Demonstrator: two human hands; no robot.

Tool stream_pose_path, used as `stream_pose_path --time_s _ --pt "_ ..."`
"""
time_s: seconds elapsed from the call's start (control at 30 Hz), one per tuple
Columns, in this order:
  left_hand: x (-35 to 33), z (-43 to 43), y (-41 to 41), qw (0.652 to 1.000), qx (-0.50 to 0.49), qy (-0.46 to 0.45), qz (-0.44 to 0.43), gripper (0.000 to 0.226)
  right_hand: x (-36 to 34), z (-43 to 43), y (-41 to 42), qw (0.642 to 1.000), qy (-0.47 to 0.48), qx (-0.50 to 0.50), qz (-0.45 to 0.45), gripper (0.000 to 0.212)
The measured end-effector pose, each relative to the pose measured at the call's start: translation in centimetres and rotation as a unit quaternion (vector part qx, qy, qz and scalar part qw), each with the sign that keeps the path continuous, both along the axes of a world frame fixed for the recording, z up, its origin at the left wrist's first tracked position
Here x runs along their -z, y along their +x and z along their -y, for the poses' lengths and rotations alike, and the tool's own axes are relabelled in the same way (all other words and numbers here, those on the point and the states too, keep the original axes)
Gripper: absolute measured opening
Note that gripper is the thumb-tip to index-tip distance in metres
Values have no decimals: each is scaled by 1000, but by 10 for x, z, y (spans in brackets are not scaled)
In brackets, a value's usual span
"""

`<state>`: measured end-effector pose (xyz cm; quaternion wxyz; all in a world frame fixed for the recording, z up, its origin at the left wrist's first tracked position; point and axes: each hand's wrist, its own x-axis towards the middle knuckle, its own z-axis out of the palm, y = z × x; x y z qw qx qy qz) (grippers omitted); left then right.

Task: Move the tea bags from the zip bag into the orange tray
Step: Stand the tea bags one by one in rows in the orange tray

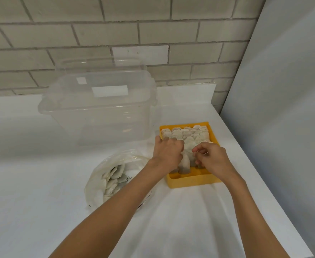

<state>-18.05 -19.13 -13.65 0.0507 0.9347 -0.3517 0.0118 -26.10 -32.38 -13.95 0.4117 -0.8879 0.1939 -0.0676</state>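
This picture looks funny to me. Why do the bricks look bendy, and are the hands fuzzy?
Head view: the wide lens bows the brick wall lines; the left hand and right hand look slightly soft; light is even, shadows faint.

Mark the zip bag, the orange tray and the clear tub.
zip bag [95, 181]: head view, crumpled left side
orange tray [190, 182]: head view, near outer wall
clear tub [100, 120]: head view, front wall

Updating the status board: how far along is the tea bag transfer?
Done: the far half of the orange tray is packed with rowed tea bags. In hand: left hand and right hand, fingers curled, work upright tea bags near the front; exact grip hidden. Left: the front strip is bare, and the zip bag holds a pile of loose tea bags.
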Motion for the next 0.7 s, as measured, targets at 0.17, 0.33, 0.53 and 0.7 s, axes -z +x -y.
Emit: stream_pose_path --time_s 0.17,0.33,0.53,0.7 --pt "-22 -25 -2 995 -3 -95 -33 19 -10 -9 8 999 -8 -26 23 14" --pt "-36 -67 1 990 -33 -110 -82 17 -19 -42 28 993 -9 -105 50 17" --pt "-29 -126 0 979 -117 -103 -131 15 -24 -94 44 974 -10 -224 31 19" --pt "-11 -165 -7 972 -167 -75 -150 19 -15 -129 52 938 -56 -340 -27 22"
